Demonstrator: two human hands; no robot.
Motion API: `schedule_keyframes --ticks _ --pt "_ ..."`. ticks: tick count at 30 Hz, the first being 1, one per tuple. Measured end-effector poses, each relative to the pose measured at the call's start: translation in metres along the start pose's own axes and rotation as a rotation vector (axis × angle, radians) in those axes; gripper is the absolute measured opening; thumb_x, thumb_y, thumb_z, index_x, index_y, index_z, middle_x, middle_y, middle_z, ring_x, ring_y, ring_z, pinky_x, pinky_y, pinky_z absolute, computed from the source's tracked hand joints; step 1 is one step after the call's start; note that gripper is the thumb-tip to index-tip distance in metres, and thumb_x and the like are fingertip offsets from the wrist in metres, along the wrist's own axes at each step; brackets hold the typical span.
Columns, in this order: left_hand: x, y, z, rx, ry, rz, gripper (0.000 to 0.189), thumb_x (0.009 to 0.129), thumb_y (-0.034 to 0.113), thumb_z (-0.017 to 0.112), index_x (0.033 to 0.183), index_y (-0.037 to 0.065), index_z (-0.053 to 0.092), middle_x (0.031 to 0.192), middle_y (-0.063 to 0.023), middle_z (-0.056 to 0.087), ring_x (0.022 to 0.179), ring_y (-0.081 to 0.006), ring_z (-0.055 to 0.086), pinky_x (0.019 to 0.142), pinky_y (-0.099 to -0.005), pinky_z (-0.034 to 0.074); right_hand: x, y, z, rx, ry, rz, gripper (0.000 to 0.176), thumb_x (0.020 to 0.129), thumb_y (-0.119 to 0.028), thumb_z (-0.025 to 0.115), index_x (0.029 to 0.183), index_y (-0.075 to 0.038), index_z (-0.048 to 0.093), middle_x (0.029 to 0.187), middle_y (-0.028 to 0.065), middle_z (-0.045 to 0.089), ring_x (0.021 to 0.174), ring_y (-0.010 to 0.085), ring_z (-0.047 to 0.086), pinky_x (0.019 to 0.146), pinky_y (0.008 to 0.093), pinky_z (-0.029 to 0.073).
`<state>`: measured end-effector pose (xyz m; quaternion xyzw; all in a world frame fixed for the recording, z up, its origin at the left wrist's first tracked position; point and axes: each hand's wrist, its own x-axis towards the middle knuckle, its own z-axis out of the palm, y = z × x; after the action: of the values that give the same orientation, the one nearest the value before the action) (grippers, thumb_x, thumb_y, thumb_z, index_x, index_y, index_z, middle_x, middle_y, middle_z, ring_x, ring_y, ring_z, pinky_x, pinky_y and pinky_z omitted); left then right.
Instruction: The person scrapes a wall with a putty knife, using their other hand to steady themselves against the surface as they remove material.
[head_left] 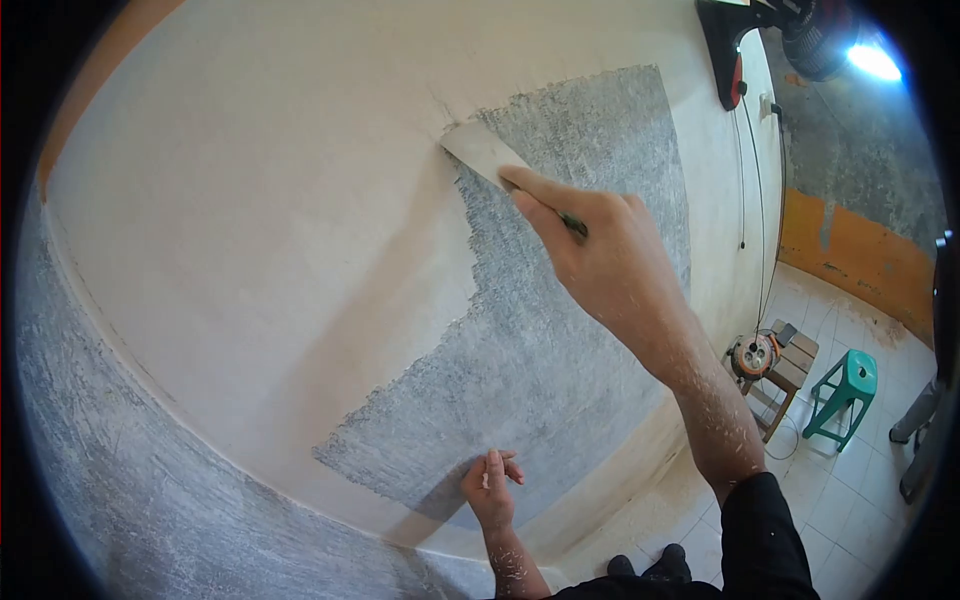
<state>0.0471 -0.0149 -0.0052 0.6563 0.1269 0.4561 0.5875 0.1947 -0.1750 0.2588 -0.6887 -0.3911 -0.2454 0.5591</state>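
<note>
My right hand (605,235) is closed round the handle of a scraper (480,150). Its wide pale blade lies against the wall at the upper left edge of a rough grey patch (560,320). Cream coating (330,200) surrounds the patch, and thin cracks show just above the blade. Low in front of the grey area, my left hand (492,482) is raised with its fingers partly curled and apart, holding nothing. Pale flakes cling to both forearms.
A bright lamp (875,62) hangs at the upper right, with cords below it. Lower right, a cable reel (752,356) rests on a wooden stool (795,362) beside a green stool (858,372). Another person's legs (915,415) show at the right edge.
</note>
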Motion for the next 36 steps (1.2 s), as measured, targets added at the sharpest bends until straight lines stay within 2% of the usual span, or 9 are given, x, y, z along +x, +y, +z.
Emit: schedule_keyframes --ticks 3,6,9,12,15,21,27,32,36 --pt "-0.001 -0.005 -0.006 -0.02 0.05 -0.018 0.037 0.103 0.025 0.052 0.087 -0.005 0.066 0.062 -0.0055 0.06 0.055 -0.0129 0.056 0.054 -0.0277 0.047 -0.002 0.005 0.008 -0.044 0.005 -0.006 0.028 0.103 -0.023 0.054 0.122 -0.009 0.069 0.054 0.0094 0.06 0.043 0.0131 0.054 0.045 0.0339 0.043" --pt "-0.002 -0.007 -0.006 0.02 0.011 0.025 0.037 0.103 0.025 0.052 0.086 -0.005 0.066 0.062 -0.0057 0.06 0.054 -0.0129 0.056 0.054 -0.0279 0.047 0.007 -0.005 -0.003 -0.046 0.006 0.003 0.029 0.103 -0.022 0.054 0.123 -0.008 0.069 0.054 0.0093 0.061 0.043 0.0133 0.054 0.046 0.0339 0.044" --pt "-0.005 -0.01 -0.011 -0.015 0.073 -0.035 0.037 0.103 0.025 0.052 0.087 -0.005 0.066 0.062 -0.0055 0.06 0.054 -0.0126 0.056 0.054 -0.0279 0.047 -0.007 0.009 0.005 -0.005 -0.025 0.015 0.03 0.103 -0.023 0.054 0.122 -0.006 0.069 0.055 0.0093 0.062 0.043 0.0131 0.054 0.047 0.0333 0.044" --pt "-0.007 -0.01 -0.01 0.041 0.022 -0.006 0.038 0.103 0.026 0.053 0.087 -0.005 0.066 0.062 -0.0052 0.06 0.054 -0.0125 0.056 0.054 -0.0278 0.047 0.004 -0.005 -0.002 -0.03 0.044 -0.012 0.03 0.103 -0.023 0.054 0.121 -0.006 0.07 0.055 0.0098 0.062 0.044 0.0131 0.054 0.047 0.0334 0.044" --pt "-0.007 -0.01 -0.011 0.042 0.013 -0.014 0.038 0.103 0.026 0.053 0.087 -0.005 0.066 0.062 -0.005 0.059 0.054 -0.0124 0.055 0.054 -0.0278 0.046 -0.003 0.004 -0.003 -0.068 -0.04 0.042 0.03 0.103 -0.023 0.054 0.12 -0.005 0.07 0.056 0.0112 0.062 0.045 0.0136 0.055 0.048 0.0336 0.045" --pt "-0.006 -0.007 -0.011 0.024 0.022 -0.003 0.038 0.103 0.026 0.052 0.086 -0.005 0.067 0.063 -0.0052 0.06 0.054 -0.0125 0.055 0.054 -0.0278 0.047 0.003 0.003 -0.006 -0.059 0.003 -0.06 0.031 0.103 -0.024 0.054 0.121 -0.005 0.069 0.057 0.0103 0.063 0.046 0.0129 0.055 0.049 0.0329 0.045" --pt "-0.005 -0.008 -0.009 0.05 0.013 0.008 0.04 0.103 0.028 0.052 0.085 -0.005 0.066 0.062 -0.006 0.059 0.054 -0.0129 0.055 0.054 -0.0281 0.047 0.011 -0.004 -0.019 -0.045 -0.021 0.013 0.03 0.102 -0.023 0.055 0.123 -0.007 0.069 0.059 0.0107 0.064 0.046 0.0131 0.055 0.05 0.034 0.045" --pt "-0.004 -0.008 -0.008 0.068 0.066 -0.013 0.042 0.103 0.031 0.05 0.085 -0.004 0.065 0.059 -0.0064 0.059 0.051 -0.014 0.055 0.053 -0.0286 0.046 -0.009 0.04 -0.003 -0.011 0.031 0.013 0.031 0.103 -0.025 0.054 0.125 -0.009 0.068 0.058 0.0083 0.063 0.044 0.0106 0.051 0.047 0.0313 0.042" --pt "-0.006 -0.012 -0.01 0.067 0.051 0.005 0.04 0.103 0.028 0.052 0.085 -0.006 0.066 0.061 -0.0069 0.059 0.052 -0.0139 0.055 0.052 -0.0287 0.047 0.02 0.025 -0.014 -0.038 0.066 -0.004 0.032 0.103 -0.027 0.054 0.126 -0.01 0.067 0.057 0.0065 0.063 0.043 0.0081 0.047 0.045 0.0288 0.039"
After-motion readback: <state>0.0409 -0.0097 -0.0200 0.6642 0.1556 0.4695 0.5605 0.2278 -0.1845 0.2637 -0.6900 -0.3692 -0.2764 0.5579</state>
